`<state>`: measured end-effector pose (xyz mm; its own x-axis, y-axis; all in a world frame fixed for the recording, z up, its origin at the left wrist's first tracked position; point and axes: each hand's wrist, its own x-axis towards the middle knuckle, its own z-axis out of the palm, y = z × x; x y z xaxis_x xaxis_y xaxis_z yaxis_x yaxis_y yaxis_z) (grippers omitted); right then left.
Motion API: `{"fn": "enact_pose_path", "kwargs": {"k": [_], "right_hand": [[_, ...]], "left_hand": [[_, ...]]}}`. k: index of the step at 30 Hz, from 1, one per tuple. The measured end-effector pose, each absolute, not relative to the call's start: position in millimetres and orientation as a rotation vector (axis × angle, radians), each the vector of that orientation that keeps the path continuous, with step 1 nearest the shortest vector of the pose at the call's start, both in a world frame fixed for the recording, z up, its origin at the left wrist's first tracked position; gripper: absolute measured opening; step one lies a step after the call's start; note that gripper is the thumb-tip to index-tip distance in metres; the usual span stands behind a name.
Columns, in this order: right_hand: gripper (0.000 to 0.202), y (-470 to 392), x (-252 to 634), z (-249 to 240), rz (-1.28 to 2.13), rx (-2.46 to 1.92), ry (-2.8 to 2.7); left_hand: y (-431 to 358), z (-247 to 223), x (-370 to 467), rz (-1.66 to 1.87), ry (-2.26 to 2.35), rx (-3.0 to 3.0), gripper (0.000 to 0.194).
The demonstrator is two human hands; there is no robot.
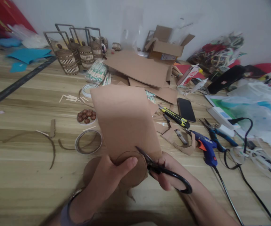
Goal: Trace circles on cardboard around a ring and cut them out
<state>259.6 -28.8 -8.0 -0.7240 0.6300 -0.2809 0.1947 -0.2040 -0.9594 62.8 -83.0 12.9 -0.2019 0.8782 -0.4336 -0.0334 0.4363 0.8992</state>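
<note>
A sheet of brown cardboard [126,116] is held up over the table, with a circle drawn on its lower part. My left hand [112,175] grips the sheet's lower left, its thumb lying on the drawn circle. Black-handled scissors [175,176] are in my right hand [167,171], at the circle's right side. One blade shows in front of the sheet, its tip above the circle's upper edge; the other blade is hidden. Below the circle, a small strip of cardboard hangs down.
Left of the sheet are tape rolls [88,142] and a dish of brown balls [86,116]. On the right lie a yellow cutter [174,116], a phone [186,109], a blue glue gun [206,147] and pliers [217,135]. Woven lanterns [67,61] stand behind.
</note>
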Motion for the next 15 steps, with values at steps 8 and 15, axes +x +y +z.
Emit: {"fn": "enact_pose_path", "kwargs": {"k": [8, 15], "right_hand": [[0.058, -31.8, 257.9, -9.5, 2.059, -0.934, -1.718], [0.062, -28.8, 273.4, -28.5, 2.095, -0.976, -1.770]], "left_hand": [[-80.7, 8.3, 61.6, 1.014, 1.532, 0.761, 0.033], [-80.7, -0.2, 57.2, 1.012, 1.530, 0.772, 0.044]]}}
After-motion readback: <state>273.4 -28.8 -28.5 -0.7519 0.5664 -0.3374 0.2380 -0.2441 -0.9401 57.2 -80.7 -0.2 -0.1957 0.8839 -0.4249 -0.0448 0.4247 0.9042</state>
